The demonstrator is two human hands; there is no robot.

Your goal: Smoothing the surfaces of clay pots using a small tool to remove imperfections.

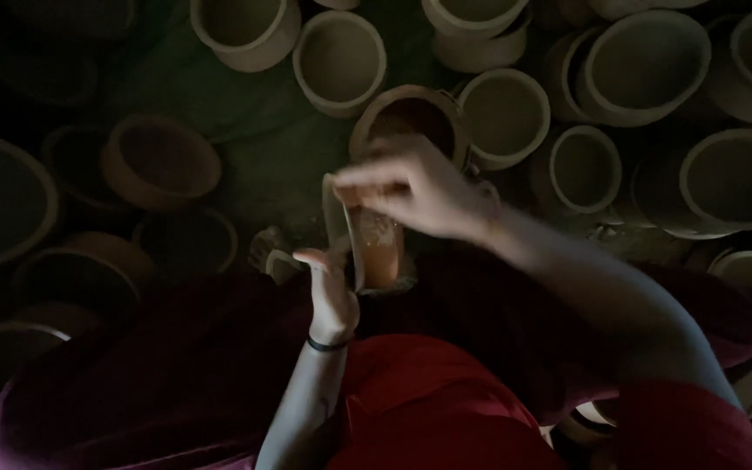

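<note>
My left hand (331, 292) grips the rim of a clay pot (367, 248) tilted on its side above my lap, its reddish-wet inside facing right. My right hand (411, 187) hovers blurred over the pot's upper edge, fingers bent together and pointing left; whether it pinches a cloth or small tool I cannot tell. A black band circles my left wrist. Just behind my right hand stands a reddish-brown coated pot (411, 117).
Pale unfired clay pots (339, 61) crowd the floor at the back and right (735, 178). Darker reddish pots (160, 161) sit in shadow on the left. My red and maroon clothing (428, 409) fills the foreground.
</note>
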